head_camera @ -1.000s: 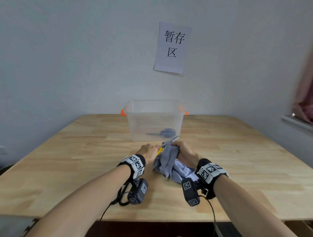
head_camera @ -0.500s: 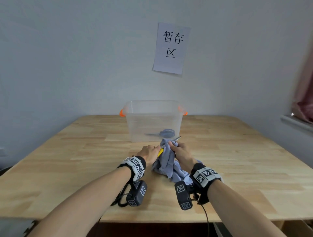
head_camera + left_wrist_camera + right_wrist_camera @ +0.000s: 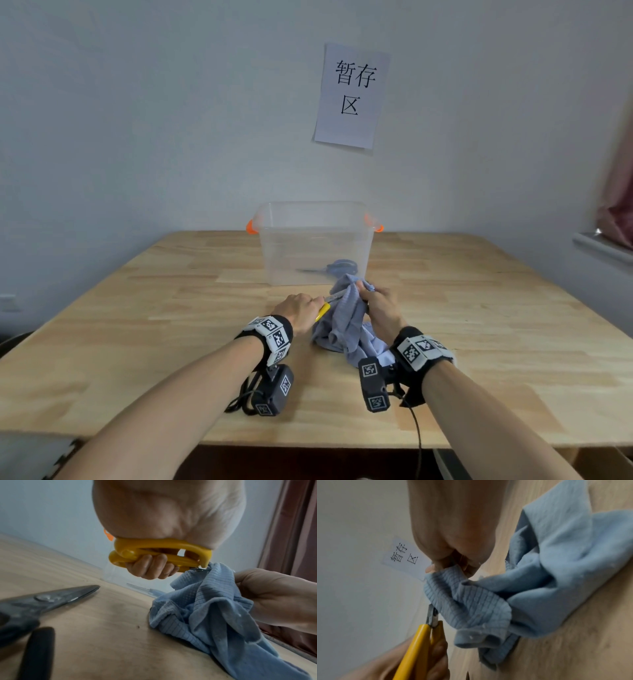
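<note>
Cloth (image 3: pixel 344 320), scissors (image 3: pixel 323 311), wooden table (image 3: pixel 479 308), grey wall (image 3: pixel 171 120)

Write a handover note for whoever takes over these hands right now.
Left hand grips the yellow scissors by the handles.
Right hand pinches the blue cloth over their blades; its tail rests on the table.
Done: blue scissors lie in the clear bin.
Left: finish wiping the yellow pair, probably bin it; black scissors wait on the table by the left wrist.

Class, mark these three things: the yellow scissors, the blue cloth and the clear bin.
yellow scissors (image 3: pixel 123 547): left wrist view, on the handle loop.
blue cloth (image 3: pixel 565 568): right wrist view, on a smooth fold.
clear bin (image 3: pixel 308 246): head view, on the front wall.
</note>
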The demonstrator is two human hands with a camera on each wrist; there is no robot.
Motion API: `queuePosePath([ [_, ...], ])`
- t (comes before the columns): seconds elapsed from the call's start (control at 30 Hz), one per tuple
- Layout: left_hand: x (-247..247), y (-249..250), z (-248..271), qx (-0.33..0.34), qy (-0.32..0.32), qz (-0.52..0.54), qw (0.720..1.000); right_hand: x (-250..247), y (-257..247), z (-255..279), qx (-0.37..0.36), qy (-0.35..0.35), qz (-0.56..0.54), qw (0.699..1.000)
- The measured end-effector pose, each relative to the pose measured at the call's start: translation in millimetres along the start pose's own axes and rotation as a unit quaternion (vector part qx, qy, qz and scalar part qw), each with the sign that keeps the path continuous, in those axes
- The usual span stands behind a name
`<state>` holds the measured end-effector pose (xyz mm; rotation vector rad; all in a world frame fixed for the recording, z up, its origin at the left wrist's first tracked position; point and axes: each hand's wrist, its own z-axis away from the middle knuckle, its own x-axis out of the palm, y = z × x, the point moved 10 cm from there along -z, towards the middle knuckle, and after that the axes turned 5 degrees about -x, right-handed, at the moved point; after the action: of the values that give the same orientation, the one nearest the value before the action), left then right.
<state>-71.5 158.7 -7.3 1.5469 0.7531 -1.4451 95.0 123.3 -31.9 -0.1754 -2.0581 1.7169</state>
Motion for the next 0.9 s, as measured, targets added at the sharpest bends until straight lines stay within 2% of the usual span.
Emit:
queuePosePath([
  [0.17,-1,2,0,0.012,0.013,-0.021,1.0,-9,1,-1,-0.002,0.038,-0.02,0.999],
  [0.27,-2,-15,2,-0.029,0.013,0.007,0.999,-32,1,-16,-0.014,0.059,-0.014,0.998],
  [0.37,-7,-42,1,-0.099,0.04,0.096,0.99,-39,-2,-13,-0.001,0.079,0.004,0.997],
  [0.43,-9,-45,-2,-0.111,0.064,0.146,0.981,-34,8,-12,0.024,0.06,0.014,0.998],
  [0.53,-15,-38,-5,-0.094,0.093,0.204,0.97,-17,17,-8,0.059,0.031,0.006,0.998],
  [0.63,-20,-29,-7,-0.074,0.099,0.24,0.963,2,13,-7,0.069,-0.031,-0.042,0.996],
  [0.7,-24,-24,-8,-0.06,0.101,0.258,0.959,12,7,-5,0.073,-0.066,-0.062,0.993],
  [0.8,-24,-16,-6,-0.042,0.091,0.283,0.954,14,5,-5,0.081,-0.08,-0.059,0.992],
  [0.9,-25,-9,-5,-0.024,0.101,0.258,0.961,17,9,-4,0.096,-0.096,-0.058,0.989],
])
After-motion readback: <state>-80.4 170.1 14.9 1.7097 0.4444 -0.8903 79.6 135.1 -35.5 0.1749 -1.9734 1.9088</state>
